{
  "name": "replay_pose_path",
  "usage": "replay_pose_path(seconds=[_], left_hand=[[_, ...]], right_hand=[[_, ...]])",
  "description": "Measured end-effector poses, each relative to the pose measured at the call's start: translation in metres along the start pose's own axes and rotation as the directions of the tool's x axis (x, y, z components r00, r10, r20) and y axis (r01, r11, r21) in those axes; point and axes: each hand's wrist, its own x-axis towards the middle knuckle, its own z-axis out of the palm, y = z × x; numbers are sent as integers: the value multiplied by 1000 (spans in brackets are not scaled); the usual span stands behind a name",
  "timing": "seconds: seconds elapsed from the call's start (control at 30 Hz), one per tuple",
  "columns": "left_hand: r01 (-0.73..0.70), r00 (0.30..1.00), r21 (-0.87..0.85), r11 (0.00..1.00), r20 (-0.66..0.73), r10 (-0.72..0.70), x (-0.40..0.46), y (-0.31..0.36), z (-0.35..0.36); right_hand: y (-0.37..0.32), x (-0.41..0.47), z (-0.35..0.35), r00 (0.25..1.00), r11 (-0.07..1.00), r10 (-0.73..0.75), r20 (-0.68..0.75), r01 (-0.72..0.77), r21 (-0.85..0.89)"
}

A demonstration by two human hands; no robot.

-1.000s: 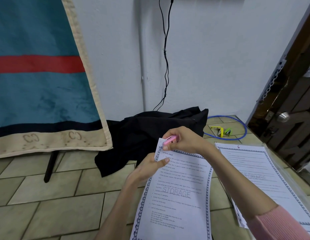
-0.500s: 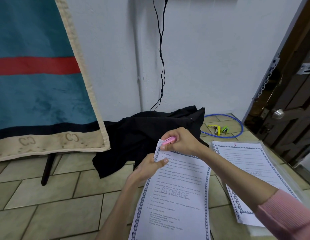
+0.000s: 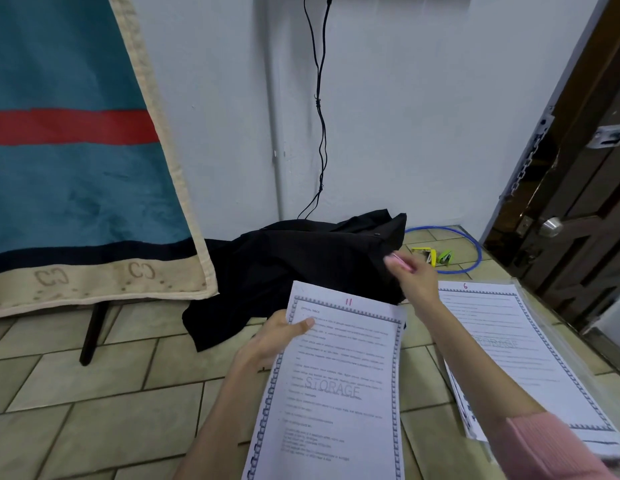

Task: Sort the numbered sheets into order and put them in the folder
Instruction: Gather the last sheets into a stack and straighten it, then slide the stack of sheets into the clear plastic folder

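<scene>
Our left fingers [image 3: 303, 323] pinch the upper left edge of the sheet numbered 11 [image 3: 336, 382], thumb on top, holding it above the tiled floor [image 3: 93, 393]. At two o'clock, our right hand [image 3: 410, 278] is closed around a pink pen [image 3: 400, 262], clear of the paper. The sheet looks light and limp, liable to bow or crease, so we judge an edge pinch with support underneath the safest hold. At three o'clock lies the stack topped by sheet 6 [image 3: 509, 348], seemingly on a clear folder [image 3: 558, 323]. A black garment [image 3: 301, 268] lies at twelve.
</scene>
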Motion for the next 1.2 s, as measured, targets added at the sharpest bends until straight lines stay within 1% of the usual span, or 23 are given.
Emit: replay_pose_path(seconds=[0.03, 0.1, 0.2, 0.27, 0.3, 0.4, 0.47, 0.5, 0.53, 0.57, 0.6, 0.63, 0.67, 0.7, 0.73, 0.77, 0.8, 0.83, 0.93, 1.0, 1.07, 1.13, 1.2], left_hand=[[8, 1000, -22, 1000, -14, -9, -1, -1, -4], [7, 1000, -67, 998, -16, -8, -2, -3, -13], [-18, 1000, -71, 997, -16, 17, -7, 1, -24], [-32, 999, -43, 999, -17, 31, -10, 4, -31], [-36, 999, -35, 999, -22, 36, -11, 5, -33], [-39, 999, -58, 998, -23, 38, -12, 5, -41], [-47, 999, -73, 996, -20, 45, -12, 7, -43], [-52, 998, -72, 996, -23, 50, -12, 9, -43], [-52, 998, -75, 996, -30, 50, -11, 10, -44], [-48, 998, -87, 995, -40, 45, -8, 14, -43], [-46, 998, -106, 993, -45, 41, -5, 18, -41], [-45, 998, -129, 991, -48, 39, -1, 23, -38], [-45, 998, -152, 987, -57, 36, 4, 29, -34], [-41, 998, -172, 984, -62, 31, 11, 35, -27], [-33, 997, -190, 981, -69, 20, 18, 40, -17], [-25, 997, -202, 979, -70, 11, 26, 45, -5], [-17, 998, -209, 978, -67, 3, 34, 50, 9], [-9, 998, -217, 976, -58, -4, 42, 53, 24], [19, 1000, -266, 964, -7, -21, 67, 61, 77], [48, 997, -268, 962, 67, -31, 80, 61, 114], [82, 989, -118, 990, 134, -66, 93, 49, 149], [111, 981, 31, 993, 159, -114, 107, 29, 180], [117, 986, 148, 982, 105, -133, 125, 6, 204]], right_hand=[[17, 2, -8, 996, 994, 76, -54, -80, -80], [51, -3, -19, 987, 951, 156, -30, -159, -267], [86, -15, -20, 990, 891, 116, 83, -67, -448], [92, -21, -15, 987, 760, 71, 145, 41, -649], [91, -23, -12, 984, 705, 68, 162, 68, -706], [85, -27, -10, 984, 665, 76, 160, 70, -744], [83, -27, -10, 980, 611, 80, 183, 97, -785], [81, -30, -10, 982, 609, 51, 185, 116, -785], [79, -33, -9, 986, 673, 16, 165, 112, -731], [72, -38, -10, 990, 795, -16, 140, 97, -598], [61, -46, -12, 993, 919, -10, 118, 56, -390], [45, -56, -17, 988, 985, 55, 148, -29, -168], [38, -60, -23, 961, 986, 153, 232, -165, 31], [24, -68, -33, 904, 956, 211, 373, -270, 112], [16, -75, -44, 863, 957, 214, 458, -279, 80], [9, -81, -57, 849, 969, 186, 495, -241, 51], [9, -83, -69, 862, 977, 161, 480, -207, 45], [9, -84, -83, 894, 983, 145, 425, -179, 41], [23, -73, -125, 975, 993, 120, 189, -121, -3], [34, -62, -154, 997, 995, 74, 26, -72, -66], [41, -47, -183, 992, 982, 49, -116, -69, -176], [51, -31, -208, 981, 953, 47, -189, -100, -285], [67, -14, -223, 975, 913, 63, -215, -143, -382]])
